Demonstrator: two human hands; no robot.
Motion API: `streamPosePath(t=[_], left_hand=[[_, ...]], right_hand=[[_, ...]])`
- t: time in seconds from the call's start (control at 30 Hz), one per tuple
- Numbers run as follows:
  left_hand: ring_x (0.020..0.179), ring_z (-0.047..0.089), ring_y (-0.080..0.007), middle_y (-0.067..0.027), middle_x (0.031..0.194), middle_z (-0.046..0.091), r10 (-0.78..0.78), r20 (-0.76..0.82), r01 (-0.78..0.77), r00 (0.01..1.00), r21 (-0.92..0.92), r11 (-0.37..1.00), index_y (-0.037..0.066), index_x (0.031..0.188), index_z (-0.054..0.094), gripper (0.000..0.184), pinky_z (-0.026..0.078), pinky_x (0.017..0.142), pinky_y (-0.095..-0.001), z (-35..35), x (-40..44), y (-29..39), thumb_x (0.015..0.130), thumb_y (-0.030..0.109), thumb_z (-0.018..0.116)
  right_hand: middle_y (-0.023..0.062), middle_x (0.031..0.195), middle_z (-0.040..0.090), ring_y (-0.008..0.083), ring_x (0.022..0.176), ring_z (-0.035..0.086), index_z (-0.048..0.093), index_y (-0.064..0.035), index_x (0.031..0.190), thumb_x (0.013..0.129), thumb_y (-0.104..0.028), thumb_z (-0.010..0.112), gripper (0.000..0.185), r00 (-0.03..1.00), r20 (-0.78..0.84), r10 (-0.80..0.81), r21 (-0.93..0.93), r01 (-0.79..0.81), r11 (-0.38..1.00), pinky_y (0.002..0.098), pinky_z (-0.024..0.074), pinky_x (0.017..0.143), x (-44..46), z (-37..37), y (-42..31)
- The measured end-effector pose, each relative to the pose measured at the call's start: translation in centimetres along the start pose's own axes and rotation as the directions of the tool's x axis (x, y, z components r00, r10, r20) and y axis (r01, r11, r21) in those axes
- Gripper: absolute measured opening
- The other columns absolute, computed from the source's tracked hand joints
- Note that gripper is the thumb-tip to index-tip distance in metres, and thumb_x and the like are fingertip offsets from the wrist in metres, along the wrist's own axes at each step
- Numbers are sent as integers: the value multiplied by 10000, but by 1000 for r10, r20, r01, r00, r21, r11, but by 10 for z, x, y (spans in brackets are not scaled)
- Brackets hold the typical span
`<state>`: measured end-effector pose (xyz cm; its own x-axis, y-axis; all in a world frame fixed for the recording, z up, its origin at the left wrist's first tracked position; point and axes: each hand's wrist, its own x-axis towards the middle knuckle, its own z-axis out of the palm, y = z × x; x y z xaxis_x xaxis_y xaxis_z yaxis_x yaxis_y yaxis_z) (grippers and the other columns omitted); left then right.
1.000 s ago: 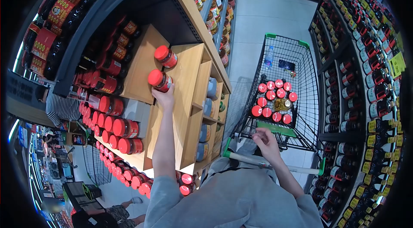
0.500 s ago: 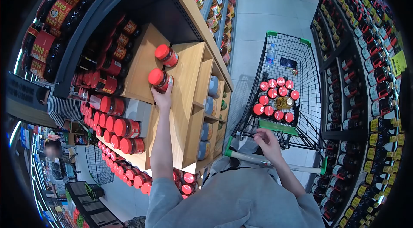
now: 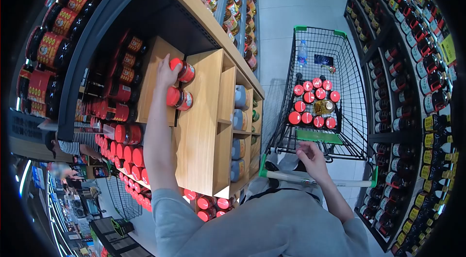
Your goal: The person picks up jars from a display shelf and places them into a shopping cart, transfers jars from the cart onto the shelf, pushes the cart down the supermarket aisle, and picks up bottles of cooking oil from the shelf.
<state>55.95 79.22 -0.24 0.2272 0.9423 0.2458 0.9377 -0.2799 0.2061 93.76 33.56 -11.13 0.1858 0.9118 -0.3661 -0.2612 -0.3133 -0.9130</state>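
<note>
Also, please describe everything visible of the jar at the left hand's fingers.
The jar has a red lid and a dark, glass-looking body with a red label, too small to read. It seems to stand upright on the wooden shelf, beside a second jar. The left hand is at its lid, partly covering it; a firm hold is unclear.

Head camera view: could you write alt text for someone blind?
A person's left hand is at the top of a red-lidded jar on a wooden shelf, beside a similar jar. The right hand is near the handle of a shopping cart holding more red-lidded jars.
</note>
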Motion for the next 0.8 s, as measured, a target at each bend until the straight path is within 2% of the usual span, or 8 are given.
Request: streamPosePath(t=[0.13,0.27,0.37,0.47,0.57,0.67,0.77,0.8], left_hand=[[1250,508,-398,-258,1310,575,-54,126,22,991,240,970,56,1422,499,697,398,1070,-452,25,21,-8,893,486,642],[1170,536,-397,-248,1254,607,-90,94,50,991,362,931,113,1404,543,677,404,1049,-460,33,19,-11,885,539,628],[1158,544,-398,-241,1240,617,-28,89,1,996,293,956,107,1378,571,673,405,1049,-455,27,10,-11,874,547,638],[1145,553,-395,-238,1241,621,-12,99,-18,995,296,955,111,1362,589,661,416,1039,-449,18,2,-3,868,547,647],[1152,562,-387,-235,1236,631,-13,87,-15,996,307,952,68,1376,564,696,420,1036,-458,13,-3,5,883,555,632],[1157,583,-390,-238,1240,634,-22,-26,21,999,-34,999,9,1381,536,724,435,1021,-476,20,0,-25,906,550,614],[1152,607,-396,-243,1245,635,-231,180,248,956,-81,965,-35,1381,512,788,465,996,-472,-15,-20,-25,892,572,626],[1141,617,-392,-244,1233,642,-231,200,232,952,16,973,-30,1372,522,784,478,981,-463,-25,-33,-20,870,560,650]], right_hand=[[73,1044,650,131,959,618,568,9,1217,957,-128,646,304,997,-72,-17,0,17,1000,285,492,868,-7,-4,2],[74,1042,655,134,958,622,572,10,1212,955,-130,648,303,993,-115,25,29,-22,999,288,492,859,-11,-11,14],[73,1034,656,134,955,623,574,13,1207,953,-131,652,303,994,-91,54,26,-52,998,284,493,849,-13,-11,12],[69,1027,656,131,952,621,580,13,1198,951,-129,654,295,997,-62,41,-34,-43,998,279,492,848,-8,-12,12],[70,1022,658,131,945,623,583,12,1191,950,-129,654,288,999,-39,1,-25,-2,1000,277,493,853,0,-13,7],[73,1020,657,131,941,625,585,13,1182,953,-127,650,276,999,-47,-19,-43,16,999,277,496,857,4,-16,-5],[74,1014,657,129,936,627,585,15,1176,956,-137,649,275,996,-84,-14,-40,10,999,277,499,856,3,-21,-9],[74,1014,657,128,936,628,586,15,1174,956,-140,649,274,996,-88,-2,-43,-2,999,278,500,855,3,-22,-6]])
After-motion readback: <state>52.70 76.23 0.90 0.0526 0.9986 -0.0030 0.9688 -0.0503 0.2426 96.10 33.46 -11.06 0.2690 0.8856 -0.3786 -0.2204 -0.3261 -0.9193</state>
